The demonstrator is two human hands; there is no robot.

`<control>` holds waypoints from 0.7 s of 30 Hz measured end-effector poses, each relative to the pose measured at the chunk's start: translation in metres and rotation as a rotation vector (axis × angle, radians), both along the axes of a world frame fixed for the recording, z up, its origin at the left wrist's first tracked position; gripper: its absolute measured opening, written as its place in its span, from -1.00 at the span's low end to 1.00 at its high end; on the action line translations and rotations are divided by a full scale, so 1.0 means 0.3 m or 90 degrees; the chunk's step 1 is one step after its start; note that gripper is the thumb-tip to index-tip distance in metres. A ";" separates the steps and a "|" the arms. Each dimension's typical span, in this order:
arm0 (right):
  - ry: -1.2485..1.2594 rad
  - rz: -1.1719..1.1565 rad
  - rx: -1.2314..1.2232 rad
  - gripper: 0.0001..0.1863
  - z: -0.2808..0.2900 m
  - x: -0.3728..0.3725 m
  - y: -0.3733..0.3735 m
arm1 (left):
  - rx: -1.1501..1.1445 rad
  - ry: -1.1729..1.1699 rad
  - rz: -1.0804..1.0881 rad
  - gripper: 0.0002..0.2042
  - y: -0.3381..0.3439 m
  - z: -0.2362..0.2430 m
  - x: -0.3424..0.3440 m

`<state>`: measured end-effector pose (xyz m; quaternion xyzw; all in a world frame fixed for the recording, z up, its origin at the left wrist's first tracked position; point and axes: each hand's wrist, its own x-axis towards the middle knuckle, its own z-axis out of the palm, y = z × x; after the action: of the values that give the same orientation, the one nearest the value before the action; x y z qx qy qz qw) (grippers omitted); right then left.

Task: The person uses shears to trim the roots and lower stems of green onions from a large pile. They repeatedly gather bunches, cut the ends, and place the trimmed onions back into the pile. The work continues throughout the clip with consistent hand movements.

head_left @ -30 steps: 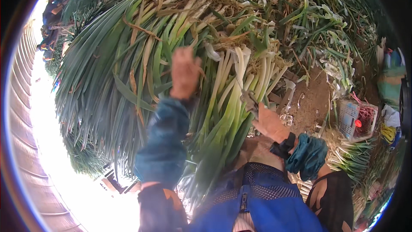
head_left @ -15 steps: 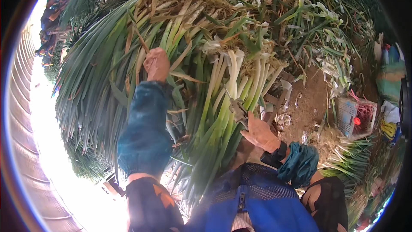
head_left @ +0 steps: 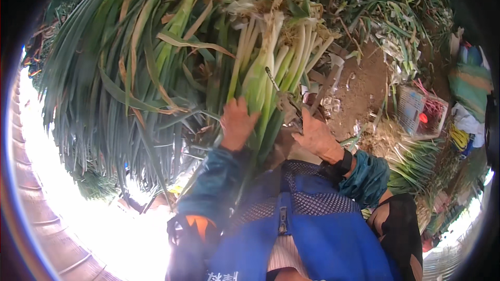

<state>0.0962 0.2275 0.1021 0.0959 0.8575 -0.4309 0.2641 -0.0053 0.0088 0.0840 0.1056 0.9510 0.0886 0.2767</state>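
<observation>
My left hand [head_left: 238, 124] lies over a bunch of long green onions [head_left: 263, 80], its fingers curled against the leaves just below the pale stalks. My right hand [head_left: 319, 138], with a dark band on the wrist, grips a metal air blow gun [head_left: 287, 105]. The gun's thin nozzle points up and left across the bunch. White stalks and rooty ends lie away from me, leaves toward my lap. Part of the gun's handle is hidden in my palm.
A large heap of green onions [head_left: 104, 67] spreads on the left. Stripped leaves and skins [head_left: 375, 10] cover the far right. On the brown ground [head_left: 364, 80] stands a pale plastic basket [head_left: 423, 112] with reddish ties, beside a pile of cleaned onions [head_left: 416, 164].
My left hand has come down and right from the heap onto the bunch in front of me. My right hand still holds the blow gun in nearly the same place. The view has shifted slightly.
</observation>
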 end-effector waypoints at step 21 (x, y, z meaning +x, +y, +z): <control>0.008 0.037 -0.043 -0.27 0.115 -0.002 -0.055 | 0.109 -0.109 0.236 -0.52 -0.044 -0.078 -0.221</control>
<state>0.0957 0.2110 0.1366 0.0594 0.8466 -0.4524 0.2741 -0.0718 -0.0045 0.0606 -0.0560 0.9161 0.2273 0.3255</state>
